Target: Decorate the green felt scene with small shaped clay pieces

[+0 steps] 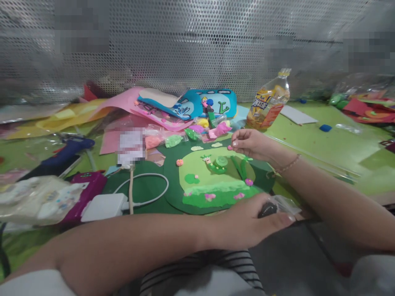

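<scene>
A clay picture lies in front of me on a rounded dark green board (173, 193). It shows a green snail (219, 163), leaves and pink flowers on light green. My left hand (243, 224) reaches across the near edge, closed around a small clear bag of black clay (268, 209). Above the board's upper right, my right hand (251, 144) has thumb and fingers pinched together. A small pink piece (230, 147) shows right at these fingertips; whether they grip it or something else cannot be made out.
Small bags of coloured clay (174, 141) lie behind the board. A plastic bottle (268, 100) stands at back right. On the left are a blue glue gun (68, 150), a white charger (105, 206) with its cable, and a purple box (82, 193). Perforated metal (197, 45) rises behind.
</scene>
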The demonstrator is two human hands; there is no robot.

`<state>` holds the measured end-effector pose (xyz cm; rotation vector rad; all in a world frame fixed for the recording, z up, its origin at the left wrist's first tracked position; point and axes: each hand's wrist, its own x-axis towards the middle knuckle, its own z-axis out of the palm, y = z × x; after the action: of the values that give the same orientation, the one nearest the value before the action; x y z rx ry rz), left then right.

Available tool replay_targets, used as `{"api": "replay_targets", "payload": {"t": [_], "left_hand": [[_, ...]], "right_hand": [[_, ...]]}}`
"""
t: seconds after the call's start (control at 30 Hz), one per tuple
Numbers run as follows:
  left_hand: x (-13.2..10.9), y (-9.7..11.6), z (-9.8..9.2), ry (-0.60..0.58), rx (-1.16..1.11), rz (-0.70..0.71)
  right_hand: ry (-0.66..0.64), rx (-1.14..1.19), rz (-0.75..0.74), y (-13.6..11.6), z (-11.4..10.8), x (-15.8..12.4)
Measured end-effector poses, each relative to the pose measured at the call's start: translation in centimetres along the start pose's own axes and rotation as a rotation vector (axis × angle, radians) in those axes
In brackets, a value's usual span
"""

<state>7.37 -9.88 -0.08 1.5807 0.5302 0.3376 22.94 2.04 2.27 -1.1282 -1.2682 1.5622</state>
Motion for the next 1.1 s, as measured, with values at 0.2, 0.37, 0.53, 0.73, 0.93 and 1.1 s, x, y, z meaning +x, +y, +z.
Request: {"api": "replay_targets", "payload": {"t": [0.2, 0.37, 0.53, 0.73, 0.93, 1.1], "left_hand": [[0.0, 0.0, 0.0, 0.003, -0.01, -0.013], [-0.1, 0.1, 0.0, 0.015, 0.008, -0.031], [-0.1, 0.1, 0.0, -0.001, -0.004, -0.017], [0.0, 0.1, 0.0, -0.006, -0.007, 0.012], [0.0, 0.1, -0.1, -0.004, 0.034, 0.0], [0.0, 0.3, -0.1, -0.001, 0.041, -0.019]], "right_hand": [[-0.042, -0.033, -0.003, 0.0, 0.1, -0.2], [-0.088, -0.109, -0.145, -0.1, 0.2, -0.3], [-0.174, -0.252, -0.169, -0.2, 0.2, -0.5], [-0.207, -0.48, -0.155, -0.9, -0.8, -0.5], [-0.262, -0.851, -0.209, -1.5, -1.4, -0.7], [-0.307, -1.013, -0.184, -1.2, -1.7, -0.5]]}}
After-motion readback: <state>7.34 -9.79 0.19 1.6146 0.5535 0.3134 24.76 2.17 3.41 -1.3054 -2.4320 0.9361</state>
